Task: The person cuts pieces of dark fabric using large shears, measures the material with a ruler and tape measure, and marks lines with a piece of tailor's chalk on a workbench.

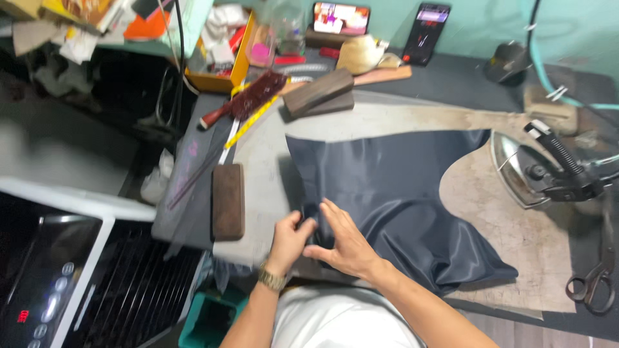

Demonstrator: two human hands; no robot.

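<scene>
Pinching dark fabric [393,193] edge, left hand [290,237]; right hand [345,241] flat.

Counted on the bench: two hands (left hand [291,240], right hand [345,241]) on one dark fabric piece [393,193], three wooden blocks [228,201] [318,90] [329,106], two phones [341,18] [427,32] at 12 o'clock, one iron [541,171] at 3 o'clock, one pair of scissors [593,283], one brush [248,98].

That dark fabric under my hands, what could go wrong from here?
The dark fabric looks glossy and may slip as the left hand pinches its edge and the right hand presses it flat. The iron sits close by its far edge; if hot, it could scorch it. Scissors lie near the table's edge.
</scene>
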